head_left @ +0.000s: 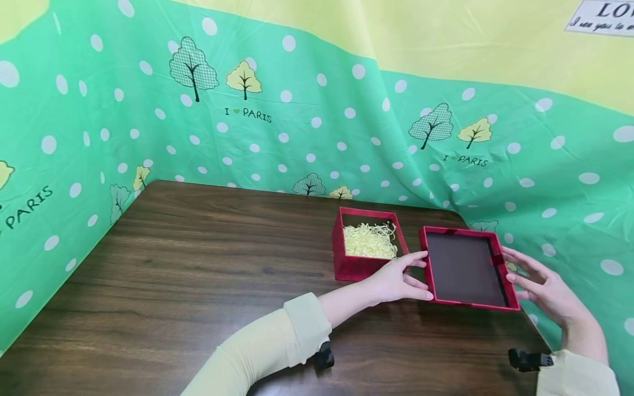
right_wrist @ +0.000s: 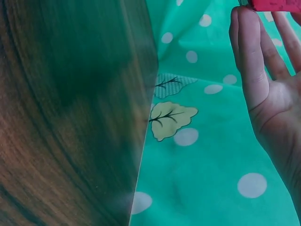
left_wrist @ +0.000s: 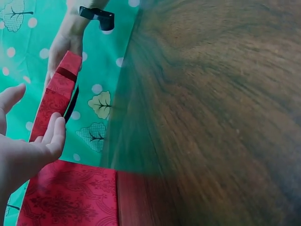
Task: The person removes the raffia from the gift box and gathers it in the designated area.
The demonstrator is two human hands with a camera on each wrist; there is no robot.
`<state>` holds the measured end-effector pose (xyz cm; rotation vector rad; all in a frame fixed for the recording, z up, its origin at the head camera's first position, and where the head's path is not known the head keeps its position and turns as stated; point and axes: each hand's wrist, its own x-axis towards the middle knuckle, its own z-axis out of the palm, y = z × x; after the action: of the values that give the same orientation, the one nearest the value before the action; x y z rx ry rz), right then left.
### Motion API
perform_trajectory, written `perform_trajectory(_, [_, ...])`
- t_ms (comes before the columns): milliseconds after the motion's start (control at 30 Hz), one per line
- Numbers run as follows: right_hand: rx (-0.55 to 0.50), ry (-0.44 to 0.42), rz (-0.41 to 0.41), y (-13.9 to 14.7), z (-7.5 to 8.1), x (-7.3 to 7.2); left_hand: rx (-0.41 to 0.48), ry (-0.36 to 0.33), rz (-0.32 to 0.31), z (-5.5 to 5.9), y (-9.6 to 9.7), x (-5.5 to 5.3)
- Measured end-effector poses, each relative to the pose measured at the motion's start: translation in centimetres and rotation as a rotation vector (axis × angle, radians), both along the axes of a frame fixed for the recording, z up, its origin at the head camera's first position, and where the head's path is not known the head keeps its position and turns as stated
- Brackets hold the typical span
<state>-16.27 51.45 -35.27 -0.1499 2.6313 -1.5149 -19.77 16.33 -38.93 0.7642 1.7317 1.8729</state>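
Observation:
A red box lid (head_left: 465,268) is held up between both hands, its dark inner side facing the head camera and tilted. My left hand (head_left: 398,279) holds its left side, thumb near the lower corner and fingers higher up. In the left wrist view, the fingers (left_wrist: 56,134) of that hand touch the patterned red rim. On the opposite side, my right hand (head_left: 552,294) grips the rim between thumb and fingers. Partly behind the left hand stands the open red box (head_left: 342,250), with pale shredded paper filler (head_left: 369,241) inside.
Beneath everything is a dark wood table (head_left: 198,275), its right edge under the lid and right arm. A green dotted cloth (head_left: 317,143) hangs around the back and sides. Both wrists carry a small black device (head_left: 324,356).

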Motion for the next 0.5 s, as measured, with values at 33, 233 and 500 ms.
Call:
perform_trajectory(33, [-0.005,-0.003,0.008,0.1,-0.1,0.0,-0.001,-0.006,-0.009,0.0,0.0,0.1])
perform_trajectory(233, [0.005,-0.042,0.038,0.6,-0.5,0.0,-0.009,-0.066,-0.059,-0.4,-0.2,0.7])
perform_trajectory(500, [0.041,-0.085,0.048,1.5,-1.5,-0.1,0.062,-0.259,-0.102,-0.8,0.2,1.1])
